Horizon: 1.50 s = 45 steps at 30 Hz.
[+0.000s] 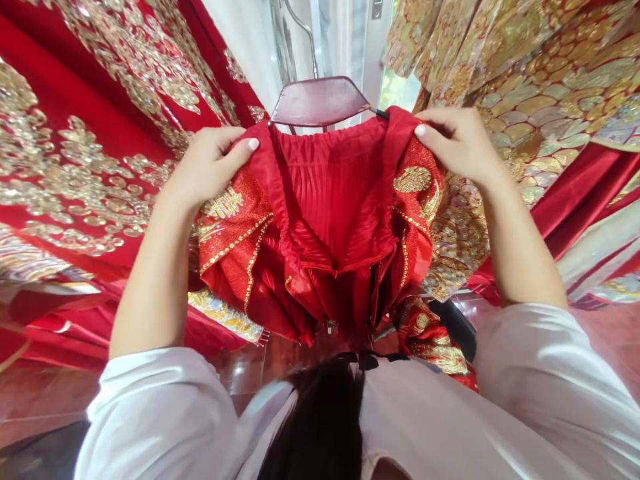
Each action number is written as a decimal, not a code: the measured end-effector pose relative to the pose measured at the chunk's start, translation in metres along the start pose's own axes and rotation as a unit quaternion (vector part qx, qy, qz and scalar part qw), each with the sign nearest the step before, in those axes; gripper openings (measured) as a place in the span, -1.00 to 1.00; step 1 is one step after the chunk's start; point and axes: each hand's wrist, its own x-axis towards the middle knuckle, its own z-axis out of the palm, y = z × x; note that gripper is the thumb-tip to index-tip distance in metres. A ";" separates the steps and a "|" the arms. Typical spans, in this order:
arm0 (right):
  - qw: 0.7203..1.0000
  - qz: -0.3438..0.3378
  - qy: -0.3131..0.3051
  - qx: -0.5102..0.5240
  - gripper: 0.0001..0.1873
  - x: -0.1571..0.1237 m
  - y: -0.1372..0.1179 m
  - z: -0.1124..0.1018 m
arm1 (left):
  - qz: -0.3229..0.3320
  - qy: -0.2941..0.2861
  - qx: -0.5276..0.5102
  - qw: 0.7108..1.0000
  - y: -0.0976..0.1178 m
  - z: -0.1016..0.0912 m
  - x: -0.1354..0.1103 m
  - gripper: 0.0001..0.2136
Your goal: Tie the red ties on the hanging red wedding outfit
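Red garment: pleated red cloth [330, 200] hung in front of you at the middle of the view, its top edge stretched between your two hands, its gathered folds falling toward your chest.
Trim: gold sequin borders and a gold round emblem [413, 179] ran down both outer flaps of that cloth.
Left hand: your left hand [207, 163] was closed on the upper left edge of the cloth, thumb laid over the front of the hem, fingers tucked behind it.
Right hand: your right hand [455, 143] pinched the upper right corner of the cloth, thumb on the front, fingers curled over the fabric.
Hanger: a dark reddish hanger [320, 101] sat just behind and above the top edge, its metal hook [305, 33] rising toward the top of the view; the cloth's right corner touched the hanger's end.
Left side: a red robe with heavy gold embroidery [75, 167] filled the view beside your left arm.
Right side: a gold scale-patterned garment [545, 100] hung just beside your right hand.
Sleeves: your white sleeves [160, 413] covered both upper arms at the bottom of the view.
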 end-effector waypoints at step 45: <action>0.993 -0.043 -0.083 0.068 -0.53 0.039 -0.034 0.007 | -0.013 0.001 -0.183 0.983 -0.010 0.002 0.017 -0.49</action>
